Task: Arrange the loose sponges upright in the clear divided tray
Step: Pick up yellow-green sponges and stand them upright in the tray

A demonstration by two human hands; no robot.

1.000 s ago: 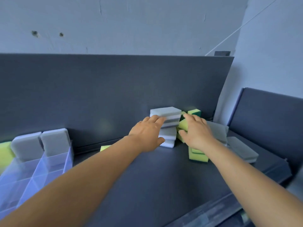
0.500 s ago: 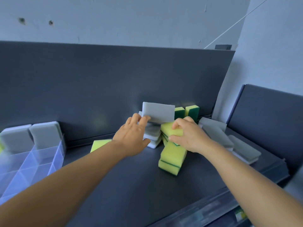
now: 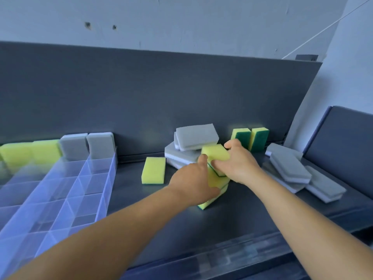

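**Head view: both hands on the yellow sponges, tray well off to the left**

The head camera shows the right hand (image 3: 235, 165) pinching the top yellow sponge (image 3: 215, 152) between thumb and fingers, so that grip is closed on it. The left hand (image 3: 194, 183) lies over the lower yellow sponges (image 3: 215, 196) with fingers curled around their near side; it appears to grasp them, though the palm hides the contact.

The relation that matters: the clear divided tray (image 3: 60, 190) sits on the bench (image 3: 181, 225) well apart to the left of both hands, so the left hand is nearer to it. The top sponge's long axis runs roughly left to right and it lies tilted, so it would likely need turning on end before going down into a compartment. In the tray's far row, two yellow sponges (image 3: 30, 151) and two grey sponges (image 3: 87, 145) already stand upright.

Loose ones remain: a flat yellow sponge (image 3: 153, 170), a grey pile (image 3: 191, 145), grey ones at right (image 3: 292, 174), two green-backed sponges (image 3: 251, 138) standing at the back.

No brand, label or writing is readable.
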